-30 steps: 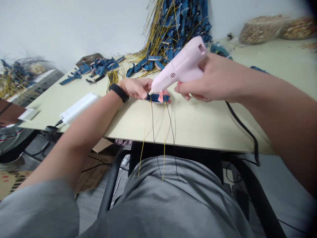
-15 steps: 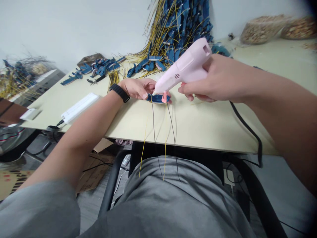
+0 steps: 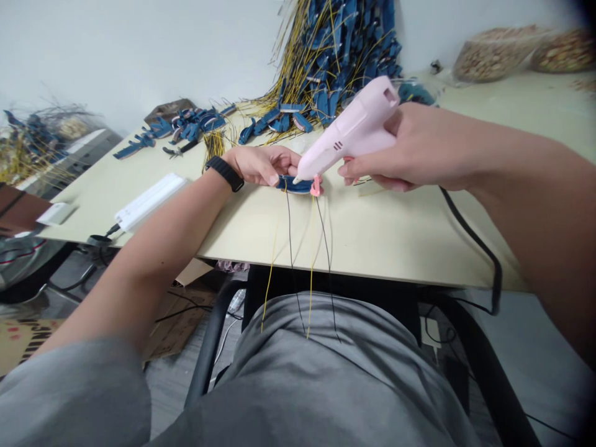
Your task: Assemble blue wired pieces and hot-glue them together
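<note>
Pinching a blue strip (image 3: 303,185) at its left end, the left hand (image 3: 264,166) has its thumb on the near side and fingers behind, a grip that probably leaves the strip's middle free for the nozzle. The strip is over the front part of the worktop (image 3: 395,230); whether it rests there I cannot tell. The right hand (image 3: 412,149) is wrapped around the handle of a pale pink glue gun (image 3: 347,133), tilted nose-down, presumably so the tip meets the strip from above (touching or just clear of it, too small to judge). A brighter pink tab (image 3: 316,186) beneath the barrel hides part of the strip's right end.

Yellow wires (image 3: 267,292) and black wires (image 3: 289,230) run from the strip past the front edge toward the person's grey shirt (image 3: 326,372), which seems to leave them clear of the nozzle. The black cord (image 3: 479,248) trails below the right forearm, likely out of the hands' way. Behind, a heap of blue pieces (image 3: 344,56) stands against the wall.
</note>
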Demonstrator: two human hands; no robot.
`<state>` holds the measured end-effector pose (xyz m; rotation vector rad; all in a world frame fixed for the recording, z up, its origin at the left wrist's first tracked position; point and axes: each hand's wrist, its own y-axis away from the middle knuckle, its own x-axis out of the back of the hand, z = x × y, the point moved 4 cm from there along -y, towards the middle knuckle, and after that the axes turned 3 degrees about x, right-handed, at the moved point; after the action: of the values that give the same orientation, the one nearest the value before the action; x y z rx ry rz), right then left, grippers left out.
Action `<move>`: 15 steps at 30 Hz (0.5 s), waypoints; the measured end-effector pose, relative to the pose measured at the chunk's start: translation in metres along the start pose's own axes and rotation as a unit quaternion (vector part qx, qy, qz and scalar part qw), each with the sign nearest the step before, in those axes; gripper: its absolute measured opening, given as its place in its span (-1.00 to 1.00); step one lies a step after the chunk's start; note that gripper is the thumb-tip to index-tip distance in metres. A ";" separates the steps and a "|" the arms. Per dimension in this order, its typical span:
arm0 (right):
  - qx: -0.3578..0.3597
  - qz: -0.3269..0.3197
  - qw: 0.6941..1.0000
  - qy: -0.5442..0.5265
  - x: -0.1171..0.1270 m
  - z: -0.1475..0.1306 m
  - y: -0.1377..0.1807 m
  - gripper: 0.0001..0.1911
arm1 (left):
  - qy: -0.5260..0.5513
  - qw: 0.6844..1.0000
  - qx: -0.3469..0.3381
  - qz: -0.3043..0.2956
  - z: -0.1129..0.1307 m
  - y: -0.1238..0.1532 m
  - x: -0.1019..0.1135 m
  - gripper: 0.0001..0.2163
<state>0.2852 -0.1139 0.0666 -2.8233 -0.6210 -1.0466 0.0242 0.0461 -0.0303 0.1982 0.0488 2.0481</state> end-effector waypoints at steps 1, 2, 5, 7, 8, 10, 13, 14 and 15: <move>0.000 0.003 1.000 0.003 -0.001 -0.002 0.002 -0.58 | -0.016 1.000 0.021 -0.017 -0.001 0.002 0.000 -0.16; 0.001 0.013 1.000 0.004 -0.001 -0.003 0.003 -0.59 | -0.031 0.998 0.039 -0.029 -0.001 0.005 0.000 -0.14; -0.001 0.036 0.999 0.009 -0.003 -0.007 0.006 -0.59 | -0.067 0.996 0.048 -0.026 0.000 0.009 0.002 -0.05; 0.001 0.034 0.999 0.011 -0.004 -0.007 0.005 -0.56 | -0.089 0.995 0.040 -0.020 0.001 0.009 0.002 -0.02; 0.003 0.027 1.000 0.012 -0.004 -0.006 0.005 -0.55 | -0.099 0.994 0.037 -0.023 0.002 0.008 0.002 -0.02; 0.008 0.009 1.000 0.007 -0.003 -0.004 0.002 -0.52 | -0.109 0.993 0.037 -0.039 0.002 0.007 0.001 -0.05; 0.014 -0.005 1.000 -0.007 0.000 0.000 -0.001 -0.51 | -0.095 0.993 0.035 -0.065 0.002 0.008 -0.001 -0.10; 0.015 -0.003 1.000 -0.010 0.002 0.001 -0.001 -0.51 | -0.087 0.993 0.037 -0.072 0.001 0.008 -0.001 -0.13; 0.016 0.002 1.000 -0.010 0.004 0.002 -0.001 -0.51 | -0.078 0.993 0.038 -0.074 -0.001 0.008 -0.001 -0.16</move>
<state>0.2885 -0.1109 0.0676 -2.8100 -0.6274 -1.0012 0.0174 0.0414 -0.0300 0.3905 0.0437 1.8788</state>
